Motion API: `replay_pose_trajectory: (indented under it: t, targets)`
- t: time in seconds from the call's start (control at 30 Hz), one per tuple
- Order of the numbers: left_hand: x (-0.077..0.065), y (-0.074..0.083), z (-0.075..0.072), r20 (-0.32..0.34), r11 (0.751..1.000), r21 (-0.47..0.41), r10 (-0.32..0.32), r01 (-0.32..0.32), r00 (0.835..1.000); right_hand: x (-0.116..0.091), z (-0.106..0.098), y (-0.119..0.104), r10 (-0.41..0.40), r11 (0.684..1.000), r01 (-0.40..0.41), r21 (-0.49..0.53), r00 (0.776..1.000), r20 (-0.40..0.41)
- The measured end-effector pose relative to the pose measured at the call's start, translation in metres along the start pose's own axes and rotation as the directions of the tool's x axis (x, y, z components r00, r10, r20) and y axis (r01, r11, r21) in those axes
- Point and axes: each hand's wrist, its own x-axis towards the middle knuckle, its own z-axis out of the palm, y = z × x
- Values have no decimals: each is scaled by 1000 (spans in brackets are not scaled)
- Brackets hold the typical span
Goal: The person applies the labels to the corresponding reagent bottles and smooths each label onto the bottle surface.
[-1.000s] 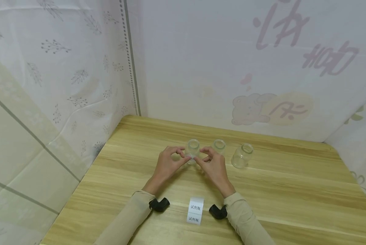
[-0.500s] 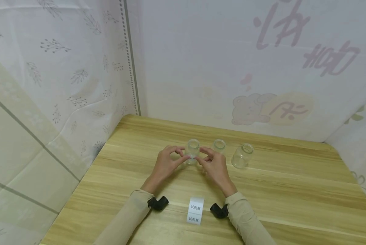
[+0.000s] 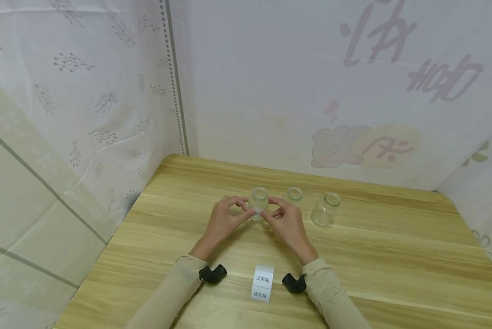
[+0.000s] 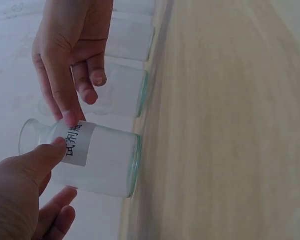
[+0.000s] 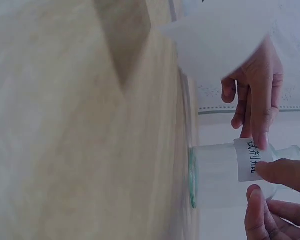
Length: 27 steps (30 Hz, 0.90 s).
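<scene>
A clear glass reagent bottle [image 3: 259, 203] stands upright on the wooden table, mouth up. Its front carries a white label [image 4: 79, 150] with black Chinese characters. My left hand [image 3: 224, 218] holds the bottle from the left, thumb on the label and the other fingers around the side. From the right, my right hand [image 3: 288, 221] does the same; its thumb lies on the label's other end in the right wrist view. Both thumbs cover part of the print.
Two more clear glass bottles, one behind my right hand [image 3: 295, 195] and one farther right [image 3: 324, 211], stand on the table [image 3: 373, 256]. A strip of printed labels [image 3: 263, 283] lies between my forearms. Black curved pieces [image 3: 214, 273] sit at both wrists. A patterned curtain [image 3: 246, 91] hangs behind.
Both thumbs have shifted slightly on the label, apart and then closer together again. The bottles and the label strip stay where they were.
</scene>
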Motion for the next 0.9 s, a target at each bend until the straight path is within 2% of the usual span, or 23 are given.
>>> replay_pose_trajectory:
  t: [0.2,0.4,0.57,0.77,0.9]
  targets:
    - [0,2,5,-11,995,82,60,-59,998,0,2,2,-48,998,48,-50,999,2]
    - [-1,2,5,-15,985,141,107,-104,994,-1,3,2,-54,996,54,-64,999,2]
    - [-2,3,4,-10,984,146,105,-103,994,-1,3,3,-48,997,48,-61,999,1]
    - [-1,3,1,7,989,129,73,-73,997,0,3,4,-43,996,42,-77,999,-1]
    - [1,3,-1,10,991,111,79,-79,997,1,2,4,-46,996,45,-80,999,-1]
